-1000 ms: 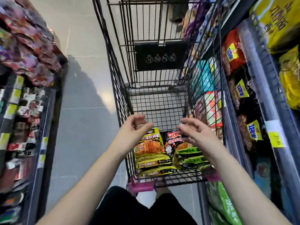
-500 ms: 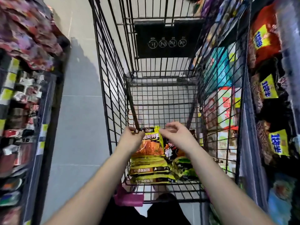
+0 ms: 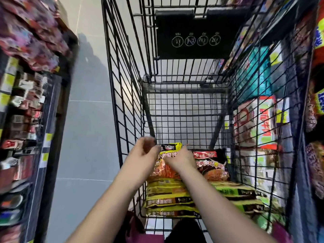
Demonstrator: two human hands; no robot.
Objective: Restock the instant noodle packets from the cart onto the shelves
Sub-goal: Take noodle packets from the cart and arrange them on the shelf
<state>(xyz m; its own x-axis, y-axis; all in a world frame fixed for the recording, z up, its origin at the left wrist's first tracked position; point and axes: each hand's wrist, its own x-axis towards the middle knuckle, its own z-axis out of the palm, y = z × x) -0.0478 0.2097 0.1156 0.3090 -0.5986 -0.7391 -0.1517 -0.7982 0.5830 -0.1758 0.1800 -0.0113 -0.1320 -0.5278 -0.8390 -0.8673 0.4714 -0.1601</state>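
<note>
In the near end of the black wire shopping cart [image 3: 184, 81] the top yellow plastic instant noodle packet [image 3: 165, 170] lies on a stack of like yellow packets [image 3: 168, 195]; the left hand [image 3: 145, 153] pinches its upper left corner with curled fingers; the right hand [image 3: 182, 160] lies on its face, fingers bent, its hold too blurred to tell; a red-and-black packet [image 3: 208, 162] and green packets [image 3: 236, 190] lie just beside; the cart's wire wall stands between them and the stocked right shelves [image 3: 299, 199]; left shelves [image 3: 52, 111] border the grey tiled floor [image 3: 84, 120].
</note>
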